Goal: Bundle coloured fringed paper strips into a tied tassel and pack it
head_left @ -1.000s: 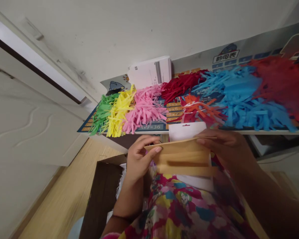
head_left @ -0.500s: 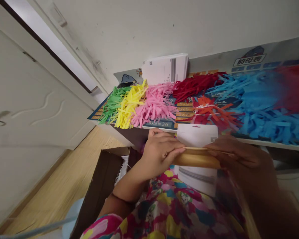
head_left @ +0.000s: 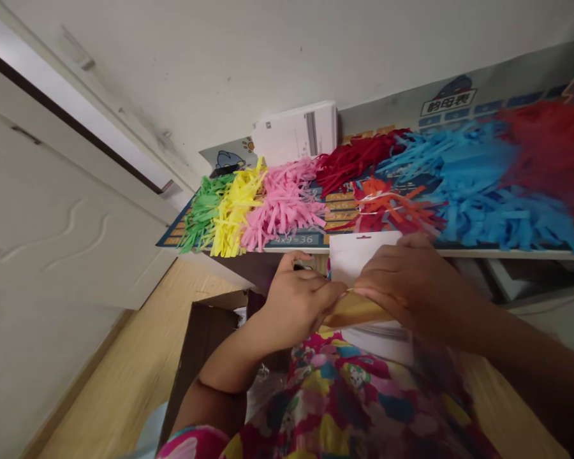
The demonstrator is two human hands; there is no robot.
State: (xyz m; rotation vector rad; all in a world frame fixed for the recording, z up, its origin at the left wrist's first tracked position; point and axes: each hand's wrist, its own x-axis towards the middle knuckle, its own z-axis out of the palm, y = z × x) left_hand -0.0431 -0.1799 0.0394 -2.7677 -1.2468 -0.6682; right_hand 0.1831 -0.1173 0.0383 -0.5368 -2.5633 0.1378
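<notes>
My left hand [head_left: 299, 296] pinches the upper edge of a smooth yellow-brown piece [head_left: 356, 310]; its exact kind does not show. My right hand [head_left: 414, 287] has its fingers closed on the same edge, close beside the left fingertips. Beneath the piece, a white card [head_left: 356, 252] with a hang slot at its top sticks out. More white layers [head_left: 380, 344] show below, over my patterned clothing [head_left: 349, 395]. The right hand covers part of the yellow-brown piece.
On the shelf [head_left: 296, 240] lie green [head_left: 203, 207], yellow [head_left: 238, 210], pink [head_left: 284, 204], dark red [head_left: 358, 156], orange-red [head_left: 387, 204] and blue [head_left: 483, 166] fringed bundles. White printed packets [head_left: 294, 134] lean on the wall. A cardboard box [head_left: 205, 331] stands low at left.
My right hand has moved left along the yellow-brown piece, so both hands' fingertips now nearly meet. The view has shifted to the right.
</notes>
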